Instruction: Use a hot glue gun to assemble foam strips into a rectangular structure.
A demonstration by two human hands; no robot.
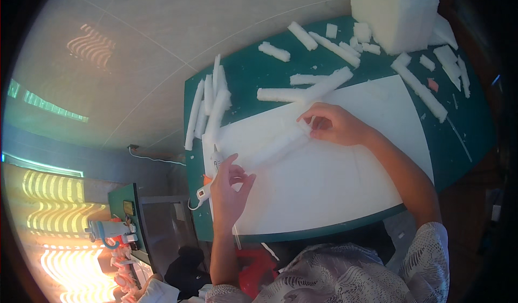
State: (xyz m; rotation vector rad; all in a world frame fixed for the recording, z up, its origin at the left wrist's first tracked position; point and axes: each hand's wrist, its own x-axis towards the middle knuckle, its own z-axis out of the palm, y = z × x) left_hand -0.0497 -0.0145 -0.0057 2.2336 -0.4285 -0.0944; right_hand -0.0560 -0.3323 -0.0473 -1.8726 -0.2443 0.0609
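Note:
A pale white foam strip (278,147) lies slanting over a large white sheet (329,190), hard to tell from it. At its far right end my right hand (337,124) is closed, thumb and fingers pinching the strip. My left hand (231,187) is near the strip's other end, thumb and forefinger apart and the other fingers curled. Nothing shows in its grip; whether it touches the strip I cannot tell. Just beside that hand, partly hidden by it, lies a white hot glue gun (203,194) with an orange part and its nozzle pointing away from me.
Several rough white foam strips (218,111) are piled on the green table (243,68) at the left. More strips (324,84) cross the sheet's far edge, with offcuts behind. A big white foam block (394,17) stands at the far right. A clear thin stick (459,138) lies right.

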